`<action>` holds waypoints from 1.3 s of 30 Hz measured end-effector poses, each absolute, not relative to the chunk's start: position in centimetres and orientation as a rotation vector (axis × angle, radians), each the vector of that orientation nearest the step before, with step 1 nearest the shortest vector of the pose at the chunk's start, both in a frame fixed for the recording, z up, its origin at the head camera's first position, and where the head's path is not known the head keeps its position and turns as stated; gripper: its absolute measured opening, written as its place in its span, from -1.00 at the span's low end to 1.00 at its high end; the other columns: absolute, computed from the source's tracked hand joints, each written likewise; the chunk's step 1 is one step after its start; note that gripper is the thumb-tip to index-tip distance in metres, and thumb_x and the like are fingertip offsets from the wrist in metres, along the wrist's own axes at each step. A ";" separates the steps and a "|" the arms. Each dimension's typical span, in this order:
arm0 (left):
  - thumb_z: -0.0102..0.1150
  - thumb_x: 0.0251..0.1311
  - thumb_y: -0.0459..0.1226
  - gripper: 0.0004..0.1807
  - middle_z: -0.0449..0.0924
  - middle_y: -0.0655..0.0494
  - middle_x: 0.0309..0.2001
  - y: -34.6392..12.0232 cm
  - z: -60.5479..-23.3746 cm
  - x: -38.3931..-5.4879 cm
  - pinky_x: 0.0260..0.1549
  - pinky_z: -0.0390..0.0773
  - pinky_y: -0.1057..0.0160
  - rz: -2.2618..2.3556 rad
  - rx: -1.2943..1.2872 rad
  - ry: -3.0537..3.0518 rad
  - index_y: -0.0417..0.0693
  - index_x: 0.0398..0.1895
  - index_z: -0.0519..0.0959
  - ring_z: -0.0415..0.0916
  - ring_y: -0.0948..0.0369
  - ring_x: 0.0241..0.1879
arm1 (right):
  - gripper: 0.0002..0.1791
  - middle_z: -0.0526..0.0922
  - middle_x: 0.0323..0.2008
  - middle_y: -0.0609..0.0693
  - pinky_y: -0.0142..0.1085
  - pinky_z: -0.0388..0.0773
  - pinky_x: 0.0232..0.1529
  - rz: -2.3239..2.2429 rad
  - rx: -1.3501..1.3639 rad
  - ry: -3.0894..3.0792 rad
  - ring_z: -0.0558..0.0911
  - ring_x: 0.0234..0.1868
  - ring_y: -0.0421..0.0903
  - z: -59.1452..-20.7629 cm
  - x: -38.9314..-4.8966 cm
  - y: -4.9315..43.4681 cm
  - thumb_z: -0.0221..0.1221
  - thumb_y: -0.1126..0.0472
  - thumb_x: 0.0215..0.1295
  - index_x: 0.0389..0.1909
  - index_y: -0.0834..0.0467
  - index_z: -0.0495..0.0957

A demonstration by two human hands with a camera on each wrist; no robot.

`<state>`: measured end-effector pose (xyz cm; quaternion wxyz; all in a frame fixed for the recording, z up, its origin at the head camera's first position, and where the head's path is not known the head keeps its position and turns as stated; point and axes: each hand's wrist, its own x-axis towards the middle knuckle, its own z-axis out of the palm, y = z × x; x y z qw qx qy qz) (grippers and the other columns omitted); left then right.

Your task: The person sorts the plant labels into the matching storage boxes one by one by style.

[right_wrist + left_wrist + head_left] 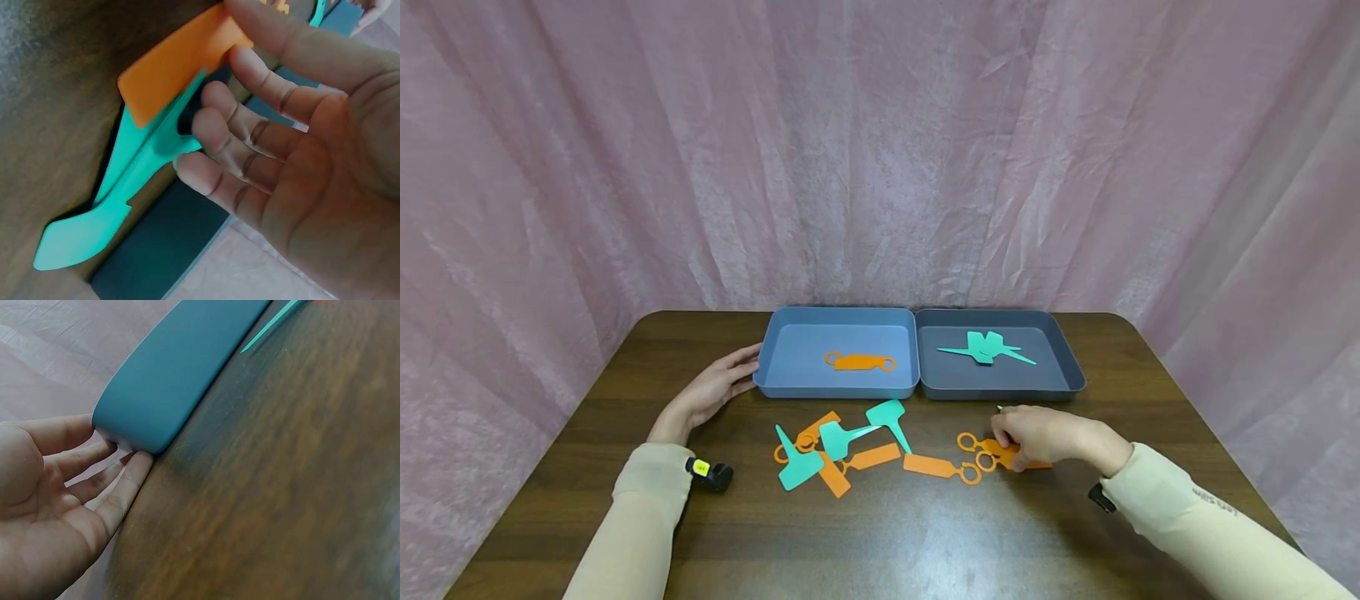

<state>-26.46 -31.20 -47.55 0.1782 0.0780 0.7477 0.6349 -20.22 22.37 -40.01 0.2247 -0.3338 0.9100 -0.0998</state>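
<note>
My left hand (709, 392) rests beside the blue tray (793, 358), its extended fingertips touching the tray's left end wall (134, 434). In front of the dark grey tray (1037, 383), my right hand (1052, 435) is low over a small pile of plant labels. Its thumb and index finger pinch the edge of an orange ring-ended plant label (178, 65). Under that label lie turquoise T-shaped plant labels (84, 240), mostly hidden by the hand in the head view. The other right fingers curl loosely near them.
Orange labels (863, 362) lie in the blue tray, turquoise labels (981, 346) in the grey one. The trays stand side by side at the table's back edge, before a pink curtain (880, 167). More turquoise labels (801, 471) and orange labels (928, 465) are scattered in front.
</note>
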 end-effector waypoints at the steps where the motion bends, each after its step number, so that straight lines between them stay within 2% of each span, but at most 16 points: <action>1: -0.23 0.72 -0.19 -0.35 -0.09 -0.19 0.66 -31.2 -47.6 -26.5 0.47 0.35 0.07 1.796 0.222 2.114 -0.09 0.71 -0.10 0.02 -0.14 0.59 | -0.59 0.31 -0.48 -0.18 -0.35 0.26 -0.35 -0.275 -0.926 2.517 0.31 -0.38 -0.22 -40.1 -20.3 22.4 0.57 0.29 0.07 -0.47 0.08 0.44; 7: -0.24 0.72 -0.20 -0.36 -0.09 -0.19 0.66 -31.2 -47.6 -26.5 0.47 0.34 0.05 1.798 0.232 2.112 -0.10 0.71 -0.10 0.02 -0.14 0.59 | -0.59 0.30 -0.53 -0.20 -0.37 0.27 -0.36 -0.300 -0.959 2.522 0.31 -0.41 -0.23 -40.6 -20.5 22.6 0.56 0.33 0.08 -0.53 0.07 0.43; 16: -0.23 0.71 -0.20 -0.35 -0.08 -0.21 0.65 -31.2 -47.6 -26.6 0.42 0.42 0.16 1.808 0.233 2.109 -0.11 0.71 -0.10 0.01 -0.15 0.59 | -0.68 0.36 -0.56 -0.20 -0.43 0.33 -0.45 -0.517 -1.014 2.441 0.34 -0.48 -0.30 -39.9 -21.2 22.8 0.43 0.45 0.19 -0.46 0.07 0.49; 23: -0.24 0.72 -0.21 -0.36 -0.08 -0.21 0.65 -31.2 -47.6 -26.5 0.46 0.37 0.07 1.806 0.224 2.107 -0.11 0.71 -0.11 0.00 -0.15 0.59 | -0.75 0.43 -0.53 -0.18 -0.42 0.40 -0.45 -0.655 -1.021 2.344 0.39 -0.49 -0.28 -39.7 -21.7 22.8 0.39 0.41 0.28 -0.41 0.07 0.53; 32: -0.22 0.71 -0.20 -0.35 -0.08 -0.20 0.65 -31.2 -47.6 -26.4 0.39 0.44 0.20 1.815 0.222 2.100 -0.11 0.71 -0.10 0.01 -0.15 0.59 | -0.75 0.42 -0.54 -0.14 -0.42 0.37 -0.44 -0.719 -1.035 2.298 0.38 -0.56 -0.30 -39.6 -21.8 22.4 0.26 0.41 0.42 -0.38 0.10 0.43; 36: -0.22 0.71 -0.20 -0.35 -0.07 -0.20 0.65 -31.2 -47.6 -26.4 0.39 0.45 0.21 1.815 0.219 2.099 -0.10 0.71 -0.10 0.01 -0.15 0.59 | -0.81 0.51 -0.48 -0.12 -0.39 0.46 -0.37 -0.706 -1.054 2.330 0.44 -0.48 -0.26 -39.5 -21.7 22.2 0.25 0.47 0.40 -0.29 0.12 0.52; 39: -0.23 0.71 -0.20 -0.35 -0.06 -0.20 0.65 -31.2 -47.6 -26.4 0.37 0.46 0.23 1.812 0.219 2.101 -0.10 0.71 -0.10 0.02 -0.15 0.59 | -0.75 0.57 -0.45 -0.10 -0.39 0.49 -0.31 -0.686 -1.058 2.361 0.46 -0.43 -0.25 -39.5 -21.7 22.0 0.22 0.57 0.32 -0.15 0.18 0.63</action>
